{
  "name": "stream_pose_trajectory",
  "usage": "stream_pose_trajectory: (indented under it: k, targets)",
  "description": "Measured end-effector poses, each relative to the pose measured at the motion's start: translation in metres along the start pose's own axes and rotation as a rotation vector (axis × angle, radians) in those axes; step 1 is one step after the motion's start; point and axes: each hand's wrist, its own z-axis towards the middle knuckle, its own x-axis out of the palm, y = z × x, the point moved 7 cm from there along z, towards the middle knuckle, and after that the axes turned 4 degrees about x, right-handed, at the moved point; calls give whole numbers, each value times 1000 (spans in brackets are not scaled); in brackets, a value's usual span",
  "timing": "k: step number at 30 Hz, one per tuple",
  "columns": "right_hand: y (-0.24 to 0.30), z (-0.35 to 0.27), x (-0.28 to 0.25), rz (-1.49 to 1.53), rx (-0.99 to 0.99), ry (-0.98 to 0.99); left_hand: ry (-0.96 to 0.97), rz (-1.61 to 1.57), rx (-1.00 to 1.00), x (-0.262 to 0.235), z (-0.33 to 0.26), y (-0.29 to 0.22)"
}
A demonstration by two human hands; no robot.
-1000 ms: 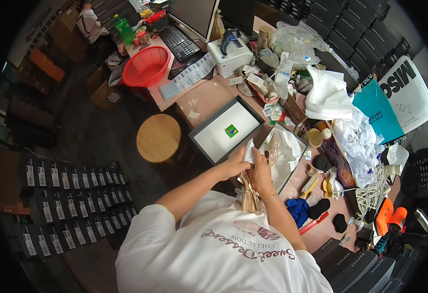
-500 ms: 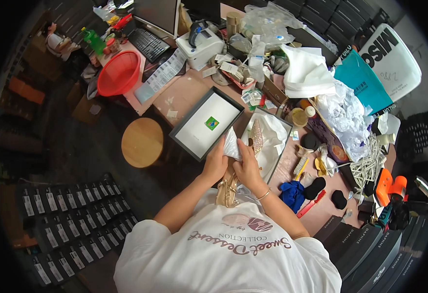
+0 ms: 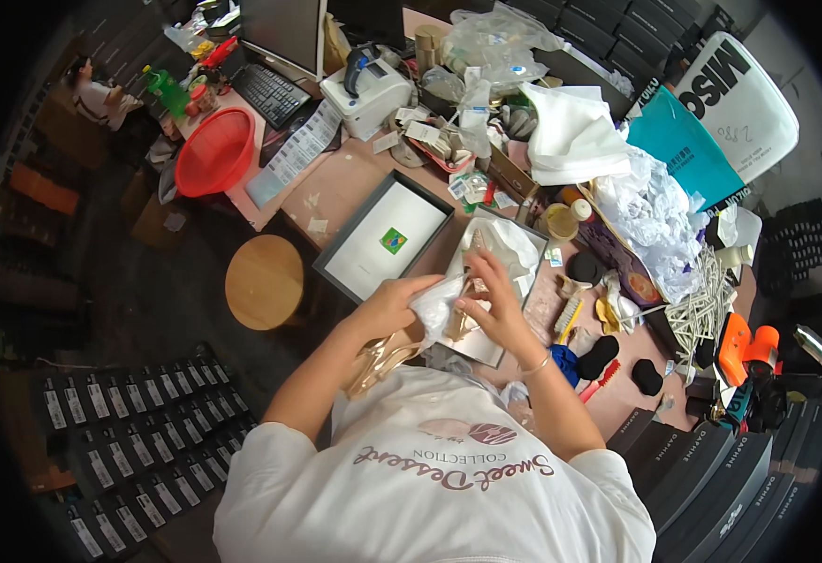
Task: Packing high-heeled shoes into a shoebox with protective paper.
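Observation:
My left hand (image 3: 390, 305) grips a beige high-heeled shoe (image 3: 380, 358) together with a wad of white tissue paper (image 3: 435, 302), just in front of my chest. My right hand (image 3: 492, 302) pinches the same tissue and shoe from the right side. Both hands hover over the near edge of an open shoe box (image 3: 524, 281) lined with white paper (image 3: 503, 242). To the left of it lies the box lid (image 3: 385, 239), upside down, white inside with a small green sticker.
The pink table (image 3: 345, 178) is crowded: red basin (image 3: 214, 152), keyboard (image 3: 270, 92), label printer (image 3: 366, 94), crumpled paper and bags (image 3: 655, 211), brushes (image 3: 570, 314), black sponges (image 3: 646, 375). A round wooden stool (image 3: 263, 281) stands left. Rows of black boxes (image 3: 129, 441) cover the floor.
My hands with the shoe and tissue have stayed together at the box edge, shifting slightly; the view has tilted, so the table sits differently in the picture.

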Motion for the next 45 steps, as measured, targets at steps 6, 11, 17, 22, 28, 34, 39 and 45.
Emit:
stream_pose_trajectory:
  k: [6,11,17,22,28,34,39,45]
  targets:
    - [-38,-21,9,315,210,347,53,60,-67,26,-31,-25]
    - [-54,-44,23,354,385,75,108,-48,-91,40,-46,0]
    - [-60,-54,22,627,555,-35,21,96,-73,19,-37,3]
    - [-108,-119,2,-316,517,407,-312,378,41,-65,5,48]
    - [-131,-148,19,-563,392,321,-366,734,20,-40,26,66]
    - [-181,-152,38,-664,423,277,-330,380,373,39,-15,25]
    - [-157,-137,46,-598,356,436,-88,32,113,54,-40,41]
    - [-18,-97,29,-313,357,421,160,308,494,72,-47,-24]
